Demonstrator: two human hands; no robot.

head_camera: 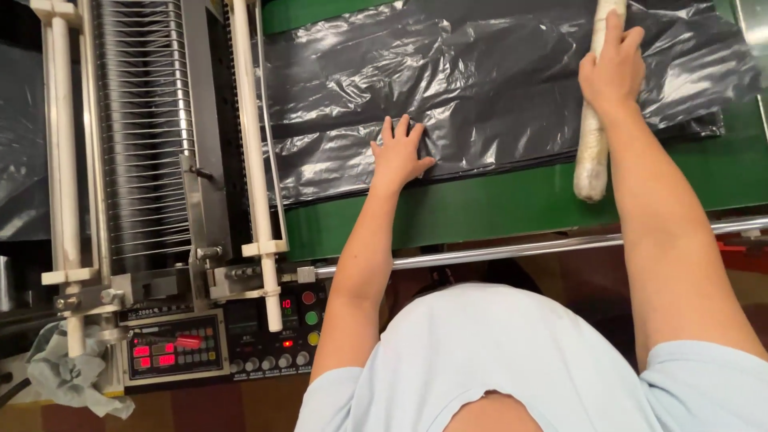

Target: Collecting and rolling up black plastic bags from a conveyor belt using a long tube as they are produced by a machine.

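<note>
A stack of shiny black plastic bags [480,88] lies flat on a green table [496,212]. My left hand [400,152] presses down on the near edge of the bags, fingers spread. My right hand [612,68] grips a long pale wrapped rod [592,152] that lies across the right part of the bags, its near end reaching over the green surface.
On the left stands a bag-making machine with white rollers [252,136] and a ribbed metal section [144,128]. A control panel [172,352] with red displays and buttons sits at the lower left. A steel bar [520,250] runs along the table's near edge. A grey rag [68,372] hangs nearby.
</note>
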